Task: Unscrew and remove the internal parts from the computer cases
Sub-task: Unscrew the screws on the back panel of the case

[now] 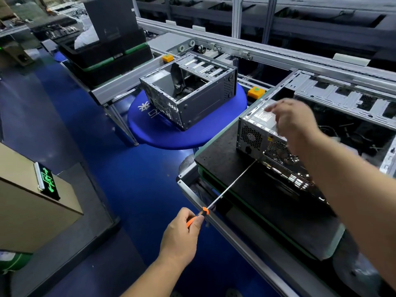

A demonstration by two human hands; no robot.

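A computer case (259, 138) lies on its side on a black pallet (220, 155), its rear panel with fan grilles and ports facing me. My left hand (182, 236) grips the orange-and-black handle of a long screwdriver (231, 185); the shaft's tip reaches the lower rear corner of the case. My right hand (293, 123) hovers blurred over the silver power supply (263, 116) at the case's top, fingers relaxed and holding nothing. A second, stripped case (188, 93) sits on a round blue table (162, 133) farther left.
An aluminium conveyor frame (257, 50) runs across the back, with orange button boxes (256, 92). Stacked black trays (107, 58) stand at the far left. A cardboard box (27, 211) with a green exit sign sits at the left. The floor is blue.
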